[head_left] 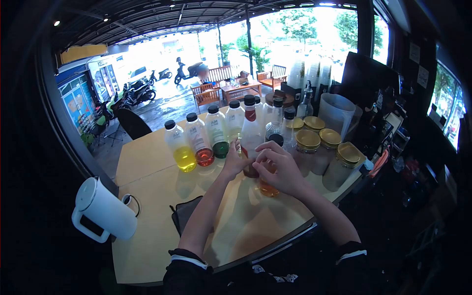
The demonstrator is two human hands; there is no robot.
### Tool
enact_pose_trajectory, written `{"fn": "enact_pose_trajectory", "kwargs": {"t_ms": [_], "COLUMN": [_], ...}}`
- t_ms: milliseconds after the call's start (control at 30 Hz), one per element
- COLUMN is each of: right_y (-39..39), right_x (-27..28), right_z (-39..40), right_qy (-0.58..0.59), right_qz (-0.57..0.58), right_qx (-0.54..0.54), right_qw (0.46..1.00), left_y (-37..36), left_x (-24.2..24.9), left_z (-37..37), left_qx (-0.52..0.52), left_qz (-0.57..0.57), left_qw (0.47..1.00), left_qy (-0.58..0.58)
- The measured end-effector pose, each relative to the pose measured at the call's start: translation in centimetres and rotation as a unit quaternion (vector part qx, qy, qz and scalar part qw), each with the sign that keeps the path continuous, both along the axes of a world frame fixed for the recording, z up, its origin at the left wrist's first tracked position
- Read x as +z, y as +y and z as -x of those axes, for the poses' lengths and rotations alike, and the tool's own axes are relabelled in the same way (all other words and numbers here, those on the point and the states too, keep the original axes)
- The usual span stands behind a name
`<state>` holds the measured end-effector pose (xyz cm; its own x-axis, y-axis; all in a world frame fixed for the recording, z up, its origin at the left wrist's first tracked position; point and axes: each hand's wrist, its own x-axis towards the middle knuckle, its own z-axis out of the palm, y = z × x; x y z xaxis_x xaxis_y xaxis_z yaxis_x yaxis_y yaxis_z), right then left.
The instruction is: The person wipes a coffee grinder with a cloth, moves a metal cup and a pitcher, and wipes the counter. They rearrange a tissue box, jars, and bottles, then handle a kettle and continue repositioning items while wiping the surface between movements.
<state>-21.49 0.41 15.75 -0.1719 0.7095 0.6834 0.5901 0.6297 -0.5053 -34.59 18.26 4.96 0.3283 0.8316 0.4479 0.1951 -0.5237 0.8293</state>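
Observation:
My left hand (pixel 237 161) is closed around the lower part of a tall clear bottle (pixel 252 132) with a black cap, a red band at its neck and dark red at its base. Its thumb lies across the front of the glass. Close beside it, my right hand (pixel 279 166) has bent fingers held apart, tips pointing at the tall bottle. Behind and below that hand stands a bottle of orange liquid (pixel 269 189), largely covered by it. To the left are black-capped bottles with yellow (pixel 185 158), red (pixel 204 156) and green (pixel 221 148) liquid.
Several gold-lidded jars (pixel 308 139) crowd the right side, before a translucent pitcher (pixel 336 112) and stacked cups (pixel 297 73). A white kettle (pixel 109 209) stands at the left edge. A dark cloth (pixel 187 212) lies on the wooden table (pixel 147 164). Someone sits outside at the back.

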Motion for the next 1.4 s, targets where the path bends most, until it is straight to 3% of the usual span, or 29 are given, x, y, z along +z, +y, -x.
{"fn": "enact_pose_trajectory", "kwargs": {"t_ms": [100,233,400,500,567,667,767,800,900,967,1000,1067,1133,1200,1300,1400], "right_y": [-0.1,0.3,1.9,4.6,6.4,9.6,9.9,9.6,9.9,11.5,12.1,14.0,16.7,19.3,24.0,26.2], "right_x": [0.0,0.1,-0.5,-2.9,-3.7,-5.9,-6.5,-6.1,-6.3,-7.6,-7.8,-8.2,-8.5,-8.7,-11.2,-11.0], "right_z": [-1.4,-0.8,1.7,4.4,6.5,10.8,15.3,16.6,20.0,22.5,23.8,26.4,29.7,33.4,39.9,45.0], "right_qy": [0.012,0.035,0.078,0.080,0.074,0.051,0.082,0.039,0.054,0.047,0.049,0.049,-0.008,-0.019,-0.005,0.002], "right_qz": [0.009,-0.003,0.017,0.018,0.092,0.202,0.218,0.219,0.231,0.183,0.186,0.186,0.201,0.178,0.139,0.155], "right_qx": [-0.007,0.004,0.018,0.017,0.063,0.227,0.326,0.306,0.316,0.327,0.325,0.329,0.277,0.278,0.273,0.269], "right_qw": [1.000,0.999,0.997,0.997,0.991,0.951,0.916,0.926,0.919,0.926,0.926,0.925,0.939,0.944,0.952,0.951], "left_y": [0.9,-0.6,-1.6,-4.6,-6.7,-9.8,-11.7,-12.0,-12.5,-12.7,-12.4,-12.5,-15.1,-16.0,-18.2,-18.1], "left_x": [-0.4,-0.1,0.6,4.3,5.8,7.0,6.6,6.4,4.9,3.3,1.8,-1.2,-2.6,-5.1,-6.8,-6.9], "left_z": [-0.9,0.0,5.3,10.6,14.0,18.4,21.9,22.9,25.6,27.1,28.3,31.7,34.0,36.3,35.4,35.3], "left_qx": [-0.051,-0.006,0.035,0.011,0.051,0.061,0.101,0.112,0.145,0.195,0.201,0.233,0.271,0.228,0.259,0.263], "left_qz": [0.053,0.048,-0.064,-0.025,-0.003,0.033,0.028,0.030,0.049,-0.045,-0.044,0.081,0.188,0.253,0.164,0.170], "left_qw": [0.997,0.999,0.995,0.998,0.998,0.997,0.994,0.992,0.988,0.977,0.976,0.960,0.944,0.881,0.854,0.864], "left_qy": [0.014,0.016,-0.075,-0.064,-0.045,0.025,0.040,0.040,0.031,-0.074,-0.074,-0.133,0.033,0.328,0.421,0.395]}}
